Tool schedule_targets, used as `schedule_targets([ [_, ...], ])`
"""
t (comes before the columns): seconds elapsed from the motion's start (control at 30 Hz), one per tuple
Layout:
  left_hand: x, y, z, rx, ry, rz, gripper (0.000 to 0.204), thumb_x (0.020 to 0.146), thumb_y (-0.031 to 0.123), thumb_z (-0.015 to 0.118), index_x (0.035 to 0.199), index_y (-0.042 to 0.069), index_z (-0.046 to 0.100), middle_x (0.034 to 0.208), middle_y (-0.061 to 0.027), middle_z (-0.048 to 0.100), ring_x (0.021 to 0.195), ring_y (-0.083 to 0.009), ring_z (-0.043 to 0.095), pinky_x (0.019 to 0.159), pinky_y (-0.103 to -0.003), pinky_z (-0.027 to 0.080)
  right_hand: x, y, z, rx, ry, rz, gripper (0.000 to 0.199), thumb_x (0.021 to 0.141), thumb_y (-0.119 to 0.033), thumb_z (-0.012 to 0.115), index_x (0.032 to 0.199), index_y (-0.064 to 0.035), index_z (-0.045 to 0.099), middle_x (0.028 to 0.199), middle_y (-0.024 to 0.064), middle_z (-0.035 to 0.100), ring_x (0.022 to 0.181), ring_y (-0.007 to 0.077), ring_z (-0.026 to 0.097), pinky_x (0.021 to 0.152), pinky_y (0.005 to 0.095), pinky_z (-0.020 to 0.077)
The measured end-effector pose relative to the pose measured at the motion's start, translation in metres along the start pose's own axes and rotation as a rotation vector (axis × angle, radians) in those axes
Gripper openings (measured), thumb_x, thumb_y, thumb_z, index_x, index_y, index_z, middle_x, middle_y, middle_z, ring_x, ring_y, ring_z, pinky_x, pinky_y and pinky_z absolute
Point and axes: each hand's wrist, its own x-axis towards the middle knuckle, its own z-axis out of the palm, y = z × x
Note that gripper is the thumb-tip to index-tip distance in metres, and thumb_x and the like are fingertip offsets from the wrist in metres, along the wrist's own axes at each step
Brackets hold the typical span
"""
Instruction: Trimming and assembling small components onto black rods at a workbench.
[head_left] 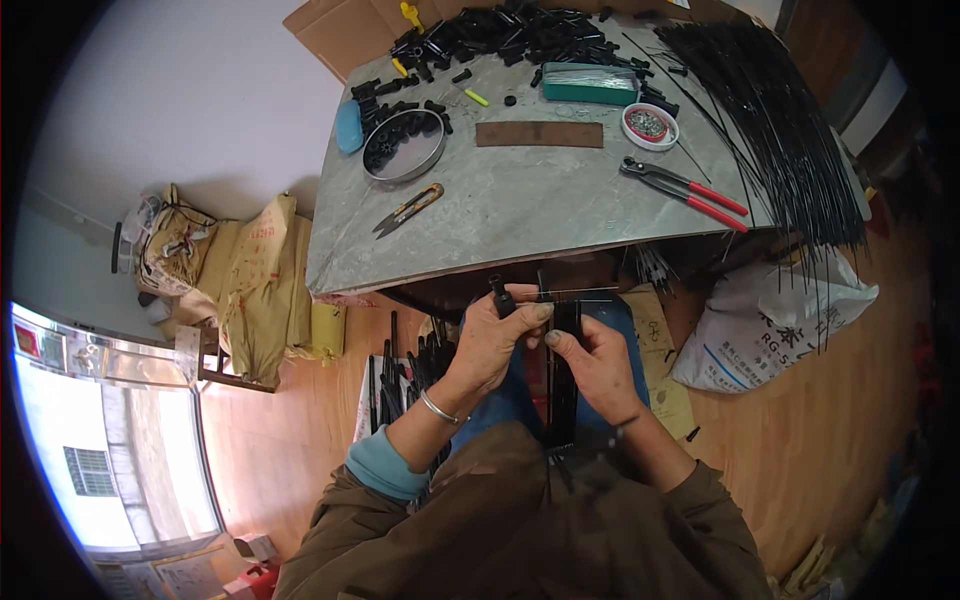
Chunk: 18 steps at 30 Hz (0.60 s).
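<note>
Just in front of the table edge, my hands are close together above my lap. My left hand (485, 348) is closed around a short black cylindrical part (501, 296) with a flared top. In my right hand (600, 375) is a long, narrow black piece (563, 385) that hangs down toward my lap; whether it is one piece or a bundle I cannot tell. Thin pale wires (588, 291) stick out to the right above my fingertips. Part of what lies between the two thumbs is hidden by the fingers.
On the grey table (470, 220) lie thread snips (409, 211), red-handled pincers (685, 193), a brown strip (539, 134), a round tin (403, 146), a green box (591, 84) and a white dish (650, 127). Long black rods (765, 130) overhang its right edge. A white sack (775, 320) stands below.
</note>
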Motion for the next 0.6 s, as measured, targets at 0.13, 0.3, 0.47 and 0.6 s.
schedule_targets([
  [0.13,-0.001,-0.008,0.005,-0.012,0.032,0.026,0.024,0.085,0.007,0.068,0.105,-0.002,0.060,0.079,-0.0027,0.059,0.068,-0.0096,0.054,0.059,-0.023,0.046,0.002,0.010,-0.004,-0.163,0.020,-0.072,0.019,0.088,-0.022,0.066,0.092,-0.0035,0.070,0.076,-0.0034,0.066,0.069,0.0024,0.051,0.061,0.0222,0.0431],
  [0.3,-0.003,-0.007,0.008,-0.126,0.029,-0.009,0.026,0.085,0.007,0.067,0.108,-0.003,0.058,0.082,-0.0031,0.059,0.069,-0.0092,0.053,0.060,-0.023,0.045,0.007,0.010,-0.013,-0.128,-0.071,0.047,0.021,0.090,-0.021,0.063,0.094,-0.0016,0.068,0.080,-0.0006,0.066,0.072,0.0058,0.056,0.065,0.0232,0.0464],
  [0.47,-0.004,-0.009,0.005,-0.189,0.005,-0.033,0.029,0.086,0.008,0.067,0.111,-0.003,0.056,0.083,-0.0028,0.059,0.069,-0.0090,0.053,0.061,-0.023,0.045,0.007,0.019,-0.016,0.128,-0.141,0.195,0.021,0.092,-0.020,0.061,0.093,0.0002,0.066,0.082,0.0034,0.066,0.069,0.0105,0.062,0.065,0.0257,0.0512],
  [0.6,-0.004,-0.015,0.005,-0.182,-0.015,-0.015,0.031,0.086,0.012,0.068,0.112,0.000,0.056,0.083,-0.0020,0.059,0.070,-0.0084,0.053,0.062,-0.022,0.044,0.007,0.019,-0.016,0.170,-0.122,0.170,0.022,0.092,-0.021,0.061,0.093,0.0000,0.066,0.081,0.0046,0.066,0.064,0.0132,0.063,0.060,0.0268,0.0516],
])
